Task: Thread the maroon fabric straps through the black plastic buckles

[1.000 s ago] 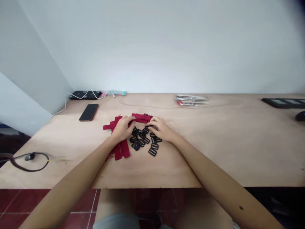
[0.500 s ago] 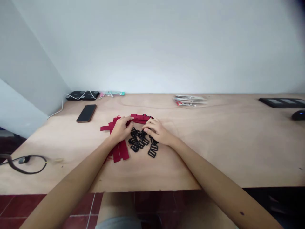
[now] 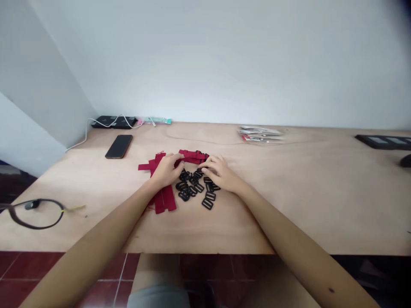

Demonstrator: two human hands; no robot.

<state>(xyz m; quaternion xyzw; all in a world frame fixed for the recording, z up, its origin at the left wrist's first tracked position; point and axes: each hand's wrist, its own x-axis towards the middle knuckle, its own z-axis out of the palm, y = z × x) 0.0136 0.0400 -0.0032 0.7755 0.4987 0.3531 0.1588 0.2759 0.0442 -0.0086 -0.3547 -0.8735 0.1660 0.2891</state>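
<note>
- A phone (image 3: 119,146) is lying beyond and to the left of the left hand (image 3: 167,170), well apart from it.
- The left hand is resting on the red strips (image 3: 165,199), its fingertips pinching one that is running crosswise toward the right hand (image 3: 221,173).
- Black buckles (image 3: 195,188) are lying heaped between both hands, touching the strips.
- The right hand is covering the heap's far edge and is the nearer one to the buckles; I cannot tell whether it is gripping anything.
</note>
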